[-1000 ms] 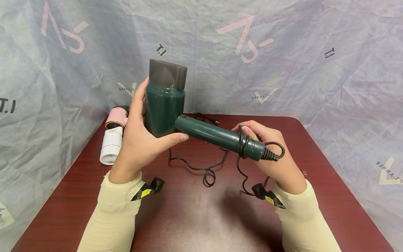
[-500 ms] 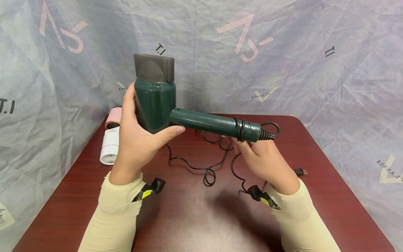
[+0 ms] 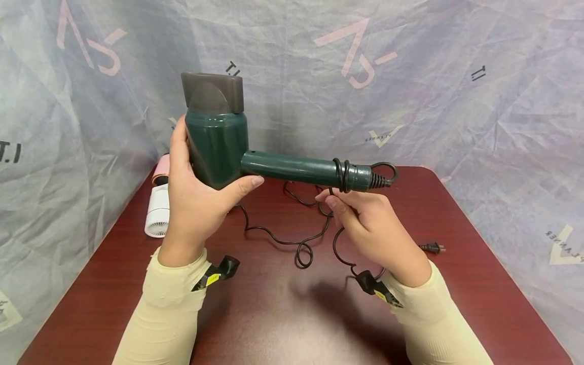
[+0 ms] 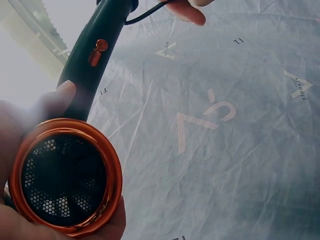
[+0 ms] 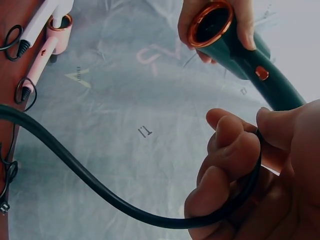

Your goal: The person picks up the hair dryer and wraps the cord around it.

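A dark green hair dryer (image 3: 219,147) with a grey-brown nozzle (image 3: 212,94) is held up above the table, nozzle upward and handle pointing right. My left hand (image 3: 196,203) grips its body, thumb near the handle joint. The left wrist view shows its copper-ringed rear grille (image 4: 65,175) and a copper switch (image 4: 99,52). Black power cord (image 3: 341,175) is wound round the handle's end. Below that end, my right hand (image 3: 371,223) pinches the cord between thumb and fingers; in the right wrist view a length of cord (image 5: 115,200) loops away from the curled fingers.
A white hair dryer (image 3: 157,210) and a pink hair dryer (image 3: 162,170) lie at the table's left edge, partly behind my left hand. Loose cord (image 3: 274,241) trails over the dark red table (image 3: 274,304). A black plug (image 3: 431,248) lies right of my right wrist.
The green hair dryer has shifted left and slightly up with my left hand, its handle now nearly level. My right hand has moved left below the handle, drawing at the cord; fewer wraps show clearly.
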`<state>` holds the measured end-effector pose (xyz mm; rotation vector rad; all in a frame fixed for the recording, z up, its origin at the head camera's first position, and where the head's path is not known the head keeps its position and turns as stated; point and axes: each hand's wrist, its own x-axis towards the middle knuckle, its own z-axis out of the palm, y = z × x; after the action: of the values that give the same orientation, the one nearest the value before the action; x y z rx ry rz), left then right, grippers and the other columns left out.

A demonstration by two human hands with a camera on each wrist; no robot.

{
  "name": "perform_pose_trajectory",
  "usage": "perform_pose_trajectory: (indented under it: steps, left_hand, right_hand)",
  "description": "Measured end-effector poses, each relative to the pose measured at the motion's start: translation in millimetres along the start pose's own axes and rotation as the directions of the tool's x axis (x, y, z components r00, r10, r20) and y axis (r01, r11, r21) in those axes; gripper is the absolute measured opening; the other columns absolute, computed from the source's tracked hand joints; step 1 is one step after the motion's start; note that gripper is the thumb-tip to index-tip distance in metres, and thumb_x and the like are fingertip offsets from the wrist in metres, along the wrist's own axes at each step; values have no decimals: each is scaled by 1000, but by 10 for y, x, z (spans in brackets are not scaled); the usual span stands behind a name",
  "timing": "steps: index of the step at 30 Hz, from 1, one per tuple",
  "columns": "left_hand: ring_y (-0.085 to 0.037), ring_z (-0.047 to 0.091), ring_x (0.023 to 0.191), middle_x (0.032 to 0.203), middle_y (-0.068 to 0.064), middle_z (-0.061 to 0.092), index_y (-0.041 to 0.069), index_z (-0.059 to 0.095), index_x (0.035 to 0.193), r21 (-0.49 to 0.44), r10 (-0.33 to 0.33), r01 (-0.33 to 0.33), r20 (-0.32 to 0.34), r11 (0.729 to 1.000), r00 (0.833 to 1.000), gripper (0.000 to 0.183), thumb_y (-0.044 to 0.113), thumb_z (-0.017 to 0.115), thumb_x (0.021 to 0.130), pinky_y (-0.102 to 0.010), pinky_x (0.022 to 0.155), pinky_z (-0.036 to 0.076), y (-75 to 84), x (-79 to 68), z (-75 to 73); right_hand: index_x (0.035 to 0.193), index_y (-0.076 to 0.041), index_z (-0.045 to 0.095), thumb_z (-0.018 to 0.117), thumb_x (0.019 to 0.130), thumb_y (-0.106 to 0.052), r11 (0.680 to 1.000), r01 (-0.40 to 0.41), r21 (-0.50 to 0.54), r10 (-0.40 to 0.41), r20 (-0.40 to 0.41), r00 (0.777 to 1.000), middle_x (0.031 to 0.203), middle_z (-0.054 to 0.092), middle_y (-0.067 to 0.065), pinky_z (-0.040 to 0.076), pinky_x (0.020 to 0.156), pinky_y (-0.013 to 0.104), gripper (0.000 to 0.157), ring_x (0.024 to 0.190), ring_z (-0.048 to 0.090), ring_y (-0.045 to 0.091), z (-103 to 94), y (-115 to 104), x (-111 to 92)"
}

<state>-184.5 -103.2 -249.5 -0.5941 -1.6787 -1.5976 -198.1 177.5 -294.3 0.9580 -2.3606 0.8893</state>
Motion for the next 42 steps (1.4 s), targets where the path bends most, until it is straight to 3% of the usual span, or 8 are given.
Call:
perform_pose_trajectory:
  steps: [5, 16, 19, 23, 26, 31, 34, 42]
  left_hand:
    - [-29, 57, 115, 134, -9, 59, 12, 41, 153, -2, 8, -8, -14, 1000, 1000, 105, -9, 90, 63, -32, 96, 49, 0, 4, -3]
    - [-29, 56, 117, 135, -8, 58, 12, 41, 153, -23, 16, -17, -45, 1000, 999, 106, -10, 90, 62, -33, 98, 48, -22, 17, -2]
    - [-30, 55, 117, 136, -8, 58, 10, 41, 153, -18, 17, -18, -54, 1000, 998, 106, -10, 90, 62, -34, 97, 48, -21, 12, -4]
    - [-30, 55, 117, 136, -9, 58, 10, 41, 153, -19, 27, -29, -57, 999, 998, 104, -8, 90, 63, -34, 97, 48, -16, 19, 4]
    - [-30, 55, 118, 136, -8, 58, 10, 41, 152, -19, 26, -27, -64, 999, 998, 103, -8, 90, 63, -34, 98, 48, -8, 24, 10]
    - [-28, 54, 119, 138, -7, 57, 9, 40, 153, -3, 17, -17, -66, 1000, 998, 104, -7, 91, 64, -34, 100, 47, 5, 20, 19]
    - [-27, 54, 121, 139, -7, 56, 8, 38, 154, 12, 19, -18, -59, 1000, 998, 105, -6, 91, 64, -34, 101, 46, 6, 15, 22]
    - [-24, 54, 124, 139, -5, 56, 7, 40, 154, 65, 47, -45, -34, 997, 998, 107, -5, 93, 63, -34, 106, 44, 1, 15, 17]
  right_hand:
    - [112, -21, 74, 53, 109, -24, 1000, -1, -22, 1, -1, 1000, 112, 72, -18, 51, 77, 18, 22, 92, 68, -2, -10, -43, -2]
    - [110, -17, 75, 57, 107, -16, 998, 62, -8, -63, -44, 997, 109, 75, -12, 50, 75, 15, 18, 90, 70, -1, -13, -116, -17]
    - [108, -16, 76, 59, 105, -13, 997, 82, -14, -82, -61, 995, 103, 76, -10, 47, 72, 16, 17, 82, 67, 0, -21, -144, -21]
    - [86, -16, 63, 61, 104, -12, 992, 115, -43, -118, -79, 990, 73, 54, -12, 36, 62, 17, 18, 64, 44, 1, -40, -190, -32]
    - [81, -16, 49, 61, 104, -14, 987, 147, -57, -152, -90, 984, 70, 34, -9, 30, 60, 18, 26, 63, 32, 3, -53, -225, -36]
    - [96, -12, 62, 60, 104, -14, 982, 179, -60, -185, -112, 976, 77, 47, -10, 35, 65, 17, 9, 70, 41, 3, -74, -267, -57]
    - [108, -8, 68, 61, 103, -14, 981, 185, -64, -192, -126, 973, 85, 59, -8, 40, 70, 18, 11, 75, 48, 3, -85, -281, -78]
    - [106, -6, 73, 65, 98, -8, 973, 224, -60, -231, -163, 959, 95, 72, -4, 39, 65, 15, 11, 71, 48, 2, -113, -324, -79]
